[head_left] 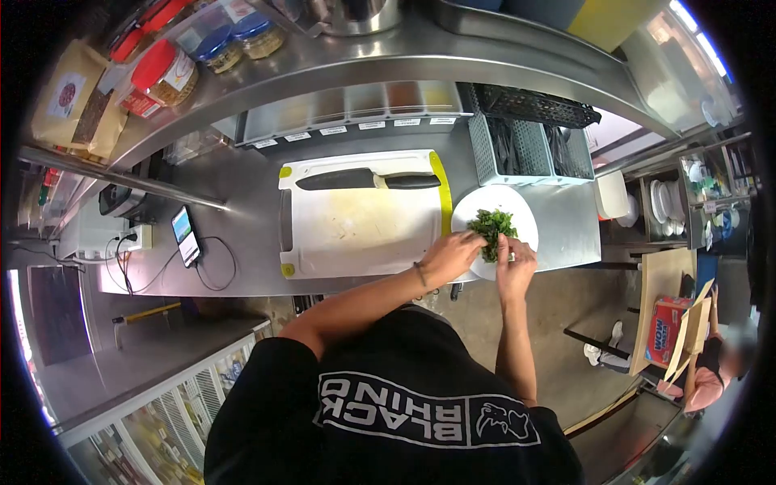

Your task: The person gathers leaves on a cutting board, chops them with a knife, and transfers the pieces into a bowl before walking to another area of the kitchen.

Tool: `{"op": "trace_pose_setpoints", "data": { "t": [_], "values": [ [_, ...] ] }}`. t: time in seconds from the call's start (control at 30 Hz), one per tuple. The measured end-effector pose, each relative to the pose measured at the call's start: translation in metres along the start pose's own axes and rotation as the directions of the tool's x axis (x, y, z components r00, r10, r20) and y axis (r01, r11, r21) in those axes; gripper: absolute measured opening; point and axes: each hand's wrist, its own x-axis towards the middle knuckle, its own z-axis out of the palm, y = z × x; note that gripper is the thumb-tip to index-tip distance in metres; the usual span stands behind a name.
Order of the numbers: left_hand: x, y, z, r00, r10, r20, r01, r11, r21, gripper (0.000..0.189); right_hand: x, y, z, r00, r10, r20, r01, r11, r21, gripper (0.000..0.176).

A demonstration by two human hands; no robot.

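Observation:
Chopped-looking leafy green herbs (pixel 492 227) lie in a heap on a round white plate (pixel 520 212). My left hand (pixel 454 255) reaches over the plate's near left rim, fingers pinched at the edge of the greens. From the near right, my right hand (pixel 516 265) pinches at the same heap with thumb and fingers together. Left of the plate lies a white cutting board (pixel 356 234) with yellow-green ends. Along its far edge rests a knife (pixel 338 179) with a black handle, untouched. Small bits are scattered on the board.
Behind the board stand labelled containers (pixel 356 105); grey-blue baskets (pixel 517 162) are at the back right. A phone (pixel 186 237) with cables lies on the left. Overhead runs a metal shelf (pixel 388 73) with jars. Another person (pixel 707 376) handles a cardboard box (pixel 684 339) at far right.

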Motion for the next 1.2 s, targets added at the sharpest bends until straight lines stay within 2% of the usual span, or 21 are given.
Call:
{"op": "trace_pose_setpoints", "data": {
  "t": [0.07, 0.1, 0.13, 0.17, 0.27, 0.3, 0.37, 0.43, 0.47, 0.53, 0.6, 0.67, 0.73, 0.9, 0.97, 1.03, 1.07, 1.1, 1.13, 1.17, 1.2],
  "values": [
    [-0.022, 0.005, -0.036, 0.985, -0.148, 0.088, 0.150, 0.989, -0.011, 0.015, -0.002, -0.020, 0.018, 0.999, -0.042, -0.011, 0.043, 0.931, 0.362, 0.012],
    [-0.035, 0.009, -0.056, 0.970, -0.215, 0.108, 0.216, 0.976, 0.009, 0.015, -0.002, -0.033, 0.030, 0.976, -0.210, -0.055, 0.217, 0.916, 0.336, 0.012],
    [-0.054, 0.002, -0.065, 0.982, -0.188, 0.029, 0.188, 0.982, 0.029, 0.015, -0.004, -0.048, 0.044, 0.923, -0.374, -0.095, 0.384, 0.871, 0.306, 0.012],
    [-0.073, -0.006, -0.074, 0.986, -0.158, -0.050, 0.161, 0.986, 0.053, 0.015, -0.012, -0.064, 0.061, 0.888, -0.455, -0.071, 0.451, 0.828, 0.332, 0.013],
    [-0.128, -0.020, -0.114, 0.965, -0.258, -0.046, 0.262, 0.958, 0.113, 0.012, -0.026, -0.116, 0.090, 0.721, -0.688, 0.085, 0.610, 0.688, 0.393, 0.027],
    [-0.142, -0.021, -0.126, 0.949, -0.307, -0.075, 0.314, 0.939, 0.137, 0.011, -0.028, -0.132, 0.095, 0.709, -0.699, 0.087, 0.619, 0.677, 0.399, 0.027],
    [-0.165, -0.021, -0.148, 0.849, -0.485, -0.211, 0.509, 0.857, 0.079, 0.007, -0.032, -0.158, 0.102, 0.712, -0.680, 0.175, 0.628, 0.728, 0.275, 0.038],
    [-0.186, -0.032, -0.169, 0.803, -0.441, -0.401, 0.521, 0.846, 0.112, 0.007, -0.034, -0.167, 0.113, 0.695, -0.694, 0.191, 0.655, 0.719, 0.233, 0.041],
    [-0.193, -0.041, -0.177, 0.795, -0.447, -0.411, 0.529, 0.842, 0.106, 0.007, -0.036, -0.170, 0.119, 0.689, -0.695, 0.205, 0.669, 0.719, 0.187, 0.044],
    [-0.204, -0.062, -0.189, 0.721, -0.253, -0.645, 0.534, 0.796, 0.285, 0.009, -0.040, -0.172, 0.128, 0.686, -0.707, 0.174, 0.681, 0.707, 0.188, 0.042],
    [-0.210, -0.075, -0.196, 0.689, -0.289, -0.665, 0.587, 0.761, 0.277, 0.010, -0.040, -0.172, 0.135, 0.686, -0.714, 0.140, 0.690, 0.700, 0.184, 0.041],
    [-0.212, -0.087, -0.198, 0.660, -0.322, -0.679, 0.632, 0.727, 0.269, 0.010, -0.036, -0.172, 0.139, 0.733, -0.672, 0.101, 0.636, 0.731, 0.250, 0.033],
    [-0.210, -0.094, -0.194, 0.670, -0.196, -0.717, 0.556, 0.772, 0.308, 0.014, -0.031, -0.177, 0.144, 0.729, -0.680, 0.079, 0.644, 0.720, 0.259, 0.027],
    [-0.210, -0.096, -0.193, 0.691, -0.235, -0.684, 0.529, 0.809, 0.256, 0.017, -0.033, -0.183, 0.156, 0.720, -0.693, 0.035, 0.676, 0.712, 0.192, 0.014],
    [-0.211, -0.096, -0.195, 0.697, -0.248, -0.673, 0.522, 0.819, 0.239, 0.018, -0.028, -0.178, 0.151, 0.764, -0.645, 0.017, 0.622, 0.742, 0.250, 0.010],
    [-0.212, -0.095, -0.193, 0.688, -0.258, -0.678, 0.514, 0.833, 0.204, 0.018, -0.024, -0.156, 0.149, 0.917, -0.380, 0.119, 0.293, 0.846, 0.446, 0.007],
    [-0.212, -0.095, -0.194, 0.692, -0.260, -0.673, 0.509, 0.838, 0.199, 0.018, -0.015, -0.145, 0.136, 0.904, -0.427, -0.033, 0.408, 0.835, 0.370, 0.005],
    [-0.212, -0.094, -0.194, 0.705, -0.264, -0.659, 0.504, 0.840, 0.202, 0.018, -0.007, -0.139, 0.109, 0.948, -0.319, -0.001, 0.291, 0.862, 0.415, 0.011],
    [-0.212, -0.094, -0.195, 0.716, -0.267, -0.646, 0.499, 0.842, 0.205, 0.018, 0.001, -0.101, 0.121, 1.000, -0.002, 0.015, -0.009, 0.712, 0.702, 0.016],
    [-0.212, -0.094, -0.195, 0.718, -0.265, -0.643, 0.492, 0.847, 0.201, 0.018, 0.010, -0.099, 0.081, 0.984, -0.142, -0.105, 0.164, 0.954, 0.252, 0.013],
    [-0.212, -0.095, -0.196, 0.727, -0.250, -0.640, 0.484, 0.848, 0.218, 0.018, 0.017, -0.076, 0.065, 0.964, -0.188, -0.190, 0.211, 0.972, 0.108, 0.008]
  ]
}}
